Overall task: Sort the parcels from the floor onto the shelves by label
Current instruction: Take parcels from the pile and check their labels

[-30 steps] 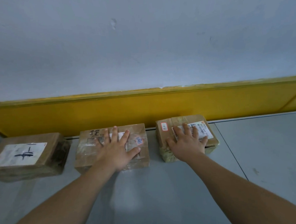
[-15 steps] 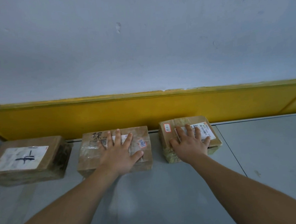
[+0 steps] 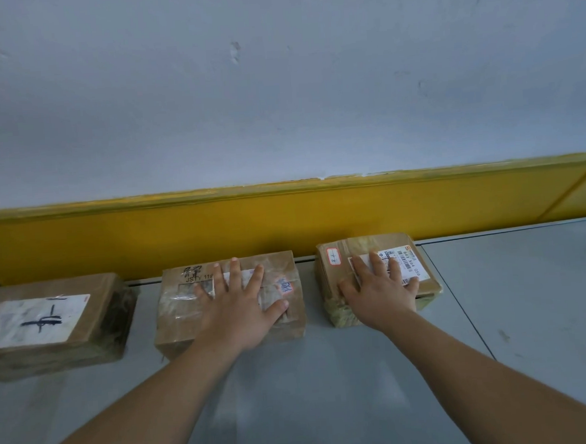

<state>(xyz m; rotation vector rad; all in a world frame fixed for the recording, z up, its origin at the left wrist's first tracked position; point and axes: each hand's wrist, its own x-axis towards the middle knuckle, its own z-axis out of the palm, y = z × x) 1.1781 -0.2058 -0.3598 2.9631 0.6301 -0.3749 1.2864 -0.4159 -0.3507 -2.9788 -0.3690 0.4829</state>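
Barely anything is shifting since the earlier frames: both hands are staying flat on the same two parcels, and the whole row is sitting only a touch lower in view than a second ago.

At the far left, a brown parcel point(image 3: 96, 340) is lying flat on the grey shelf point(image 3: 295, 393), carrying a large white label point(image 3: 37, 321) with black handwritten strokes; no hand is touching it. Just beside it, with a narrow gap between, the middle parcel point(image 3: 178, 331) is lying wrapped in clear tape, showing black writing near its far left corner and a small blue-stamped sticker point(image 3: 284, 285) towards its right edge. The left hand point(image 3: 237, 311) is pressing down on its top, fingers point(image 3: 234, 270) spread wide and straight, gripping nothing.

Further right, again across a small gap, the right parcel point(image 3: 336, 274) is resting on the shelf with its far edge close to the yellow beam point(image 3: 284, 222). It is bearing a small red-bordered tag point(image 3: 334, 255) and a white barcode label point(image 3: 409, 264). The right hand point(image 3: 380, 295) is lying flat over it, fingers point(image 3: 378, 263) straight and slightly fanned, partly covering the barcode label, curling round nothing.

A pale grey wall point(image 3: 276, 85) is rising behind the beam.
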